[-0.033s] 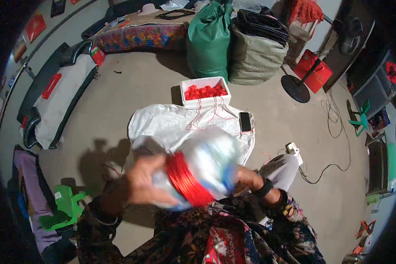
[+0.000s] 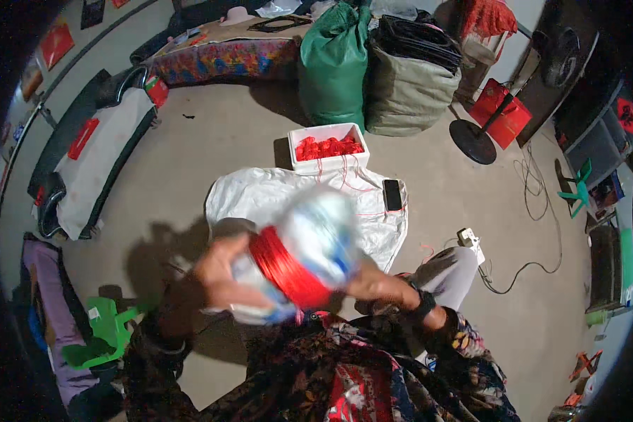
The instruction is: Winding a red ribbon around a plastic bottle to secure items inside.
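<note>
Hands, left [image 2: 221, 271] and right [image 2: 373, 285], clamp a blurred bottle [image 2: 309, 246] banded with red cord [image 2: 285, 267].

red cord [image 2: 285, 269] wound on my clear/blue bottle [image 2: 309, 246]. white box [image 2: 328, 133] w/ red bits, white sheet [image 2: 260, 197], green sack [image 2: 334, 63], black phone [image 2: 392, 195], my sleeves floral multicolour.

1. One clear plastic bottle [image 2: 309, 246] wound with red cord.
2. Beyond the bottle: one white sheet [image 2: 260, 197], one white box [image 2: 328, 133] of red cord, one phone [image 2: 392, 195].
3. Farther beyond the bottle: two sacks, green [image 2: 334, 63] and grey [image 2: 411, 88].
</note>
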### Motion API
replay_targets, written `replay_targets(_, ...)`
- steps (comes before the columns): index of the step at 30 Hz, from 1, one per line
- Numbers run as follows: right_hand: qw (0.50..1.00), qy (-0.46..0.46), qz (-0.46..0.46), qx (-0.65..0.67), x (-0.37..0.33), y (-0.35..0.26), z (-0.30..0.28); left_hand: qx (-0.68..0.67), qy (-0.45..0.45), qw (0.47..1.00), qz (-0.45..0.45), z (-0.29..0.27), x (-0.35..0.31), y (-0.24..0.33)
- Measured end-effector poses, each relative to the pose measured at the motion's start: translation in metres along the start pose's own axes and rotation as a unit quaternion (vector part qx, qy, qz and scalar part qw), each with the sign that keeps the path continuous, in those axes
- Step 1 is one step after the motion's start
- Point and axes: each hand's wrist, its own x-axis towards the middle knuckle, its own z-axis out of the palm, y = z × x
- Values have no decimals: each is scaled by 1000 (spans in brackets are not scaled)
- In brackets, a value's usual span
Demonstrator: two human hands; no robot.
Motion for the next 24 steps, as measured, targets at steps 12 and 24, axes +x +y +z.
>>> replay_targets(12,989,-83,40,119,9,10,-30,75,-155,971,167,13,10,8)
replay_targets(24,983,-26,158,-84,30,-60,-23,149,-318,936,7,11,17,-19)
